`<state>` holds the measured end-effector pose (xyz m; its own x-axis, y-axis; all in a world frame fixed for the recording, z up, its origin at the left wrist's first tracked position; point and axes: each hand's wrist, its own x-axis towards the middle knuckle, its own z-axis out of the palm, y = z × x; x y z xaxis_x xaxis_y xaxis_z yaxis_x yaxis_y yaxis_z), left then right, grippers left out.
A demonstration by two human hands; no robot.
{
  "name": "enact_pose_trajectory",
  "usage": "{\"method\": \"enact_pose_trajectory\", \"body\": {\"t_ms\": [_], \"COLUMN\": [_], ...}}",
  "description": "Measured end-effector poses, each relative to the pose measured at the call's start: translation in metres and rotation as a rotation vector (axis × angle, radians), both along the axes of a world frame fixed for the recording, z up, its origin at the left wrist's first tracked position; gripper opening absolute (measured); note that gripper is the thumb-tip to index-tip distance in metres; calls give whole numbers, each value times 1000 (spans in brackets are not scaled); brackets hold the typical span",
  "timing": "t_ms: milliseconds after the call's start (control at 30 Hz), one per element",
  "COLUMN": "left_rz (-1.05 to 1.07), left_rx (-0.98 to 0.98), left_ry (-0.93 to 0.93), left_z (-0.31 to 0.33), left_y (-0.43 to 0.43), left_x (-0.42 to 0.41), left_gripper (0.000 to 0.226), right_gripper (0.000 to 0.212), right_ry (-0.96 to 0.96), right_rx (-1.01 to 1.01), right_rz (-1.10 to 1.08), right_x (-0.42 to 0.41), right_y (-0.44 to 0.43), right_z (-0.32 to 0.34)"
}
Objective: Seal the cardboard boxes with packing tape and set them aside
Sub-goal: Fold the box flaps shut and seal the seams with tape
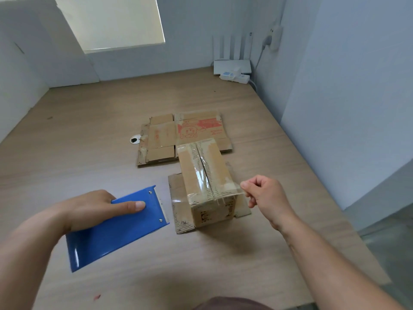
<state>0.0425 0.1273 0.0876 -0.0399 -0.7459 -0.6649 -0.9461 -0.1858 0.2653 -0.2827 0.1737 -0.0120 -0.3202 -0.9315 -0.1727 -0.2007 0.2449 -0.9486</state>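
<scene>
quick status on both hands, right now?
Left hand: grips the blue tape dispenser.
Right hand: pinches the clear tape end at the box's near edge.

Soft, cool daylight spreads from the bright window (111, 21). Far below the window, the frame's edges bow and blur slightly.

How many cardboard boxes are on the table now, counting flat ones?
3. One assembled box, taped on top, stands in front; one flattened box lies behind it; another flattened cardboard lies under the assembled one, partly hidden, so more may be stacked there.
</scene>
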Motion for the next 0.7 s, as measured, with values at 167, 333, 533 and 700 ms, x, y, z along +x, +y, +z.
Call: {"method": "enact_pose_trajectory", "body": {"t_ms": [167, 333, 533, 700], "left_rz": [0, -14, -25, -41], "left_rx": [-61, -73, -63, -66], "left_ry": [-134, -213, -241, -244], "left_z": [-17, -37, -60, -71], "left_y": [-6, -16, -22, -23], "left_x": [-15, -32, -50, -63], "left_gripper": [80, 69, 65, 65], "right_gripper": [22, 23, 24, 17], "right_ry": [-22, -62, -331, -103], "right_rx": [29, 71, 181, 459], "right_rz": [-24, -38, -18, -30], "right_x": [4, 0, 9, 3], "right_y": [-4, -4, -8, 5], "right_z": [-14, -22, -28, -50]}}
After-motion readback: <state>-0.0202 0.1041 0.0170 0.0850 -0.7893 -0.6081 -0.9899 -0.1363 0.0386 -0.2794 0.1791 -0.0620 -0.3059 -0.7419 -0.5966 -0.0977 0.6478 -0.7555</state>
